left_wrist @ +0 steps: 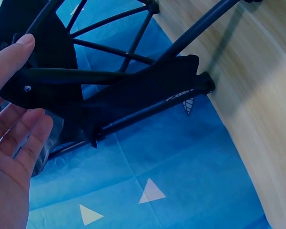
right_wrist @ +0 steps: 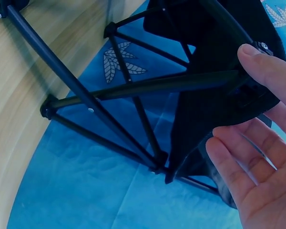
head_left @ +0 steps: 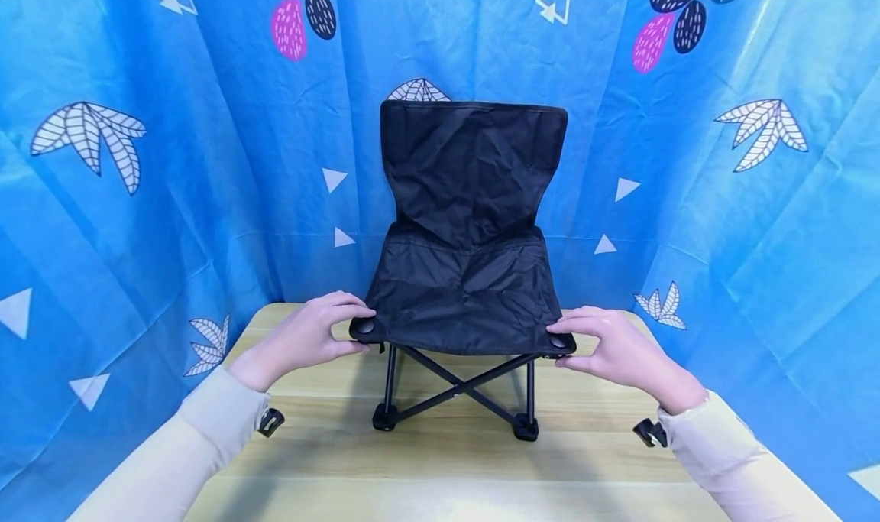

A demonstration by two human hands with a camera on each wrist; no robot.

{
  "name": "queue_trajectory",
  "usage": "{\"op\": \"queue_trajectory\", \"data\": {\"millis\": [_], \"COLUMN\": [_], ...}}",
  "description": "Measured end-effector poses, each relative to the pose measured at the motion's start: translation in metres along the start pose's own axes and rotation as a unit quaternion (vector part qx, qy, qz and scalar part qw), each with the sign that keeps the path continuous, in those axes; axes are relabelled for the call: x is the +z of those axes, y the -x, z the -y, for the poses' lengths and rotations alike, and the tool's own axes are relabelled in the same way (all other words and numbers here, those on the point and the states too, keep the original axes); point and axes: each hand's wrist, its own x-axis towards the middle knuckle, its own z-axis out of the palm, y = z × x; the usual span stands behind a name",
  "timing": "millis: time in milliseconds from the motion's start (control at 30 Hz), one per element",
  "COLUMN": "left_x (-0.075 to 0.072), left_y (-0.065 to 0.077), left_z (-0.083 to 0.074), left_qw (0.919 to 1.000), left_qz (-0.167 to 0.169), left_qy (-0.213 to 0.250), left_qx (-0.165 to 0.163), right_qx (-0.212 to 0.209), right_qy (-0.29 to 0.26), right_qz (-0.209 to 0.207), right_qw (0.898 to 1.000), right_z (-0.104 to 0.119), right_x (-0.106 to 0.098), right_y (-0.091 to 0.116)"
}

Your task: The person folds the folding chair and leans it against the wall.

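Observation:
A black folding chair (head_left: 470, 293) stands unfolded and upright, its backrest (head_left: 474, 166) at the far side. My left hand (head_left: 309, 337) pinches the seat's front left corner, fingers on top and thumb below. At the front right corner my right hand (head_left: 612, 346) pinches the seat in the same way. The left wrist view shows the left thumb (left_wrist: 14, 59) against the corner's underside, near a small rivet. In the right wrist view the right thumb (right_wrist: 264, 67) touches the frame end under the cloth. Crossed metal legs (head_left: 462, 388) show beneath the seat.
The chair's feet rest on a light wooden table (head_left: 447, 476). A blue patterned curtain (head_left: 296, 163) hangs behind and on both sides. Black clips (head_left: 271, 422) sit by both sleeve cuffs.

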Motion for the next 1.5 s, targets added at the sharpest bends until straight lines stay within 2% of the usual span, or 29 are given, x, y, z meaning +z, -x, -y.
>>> {"op": "queue_trajectory", "data": {"millis": [300,800,1033,1300,1500], "left_x": [0.001,0.005,0.005,0.005,0.006], "left_y": [0.0,-0.003,-0.002,-0.002,-0.002], "left_z": [-0.002,0.003,0.004,0.005,0.006], "left_qw": [0.9997,0.9981,0.9972,0.9952,0.9942], "left_qz": [0.006,-0.026,-0.022,-0.016,-0.018], "left_qy": [0.021,0.055,0.072,0.092,0.099], "left_qx": [-0.006,0.007,-0.009,-0.029,-0.037], "right_qx": [0.008,0.0,0.002,-0.015,-0.004], "right_qy": [-0.012,-0.061,-0.069,-0.092,-0.095], "right_qz": [0.0,-0.016,-0.011,-0.02,-0.016], "right_qw": [1.0,0.998,0.998,0.995,0.995], "right_z": [-0.002,-0.005,-0.006,-0.006,-0.005], "right_x": [0.003,0.007,0.009,0.011,0.01], "right_y": [0.002,0.002,0.001,-0.001,-0.002]}}
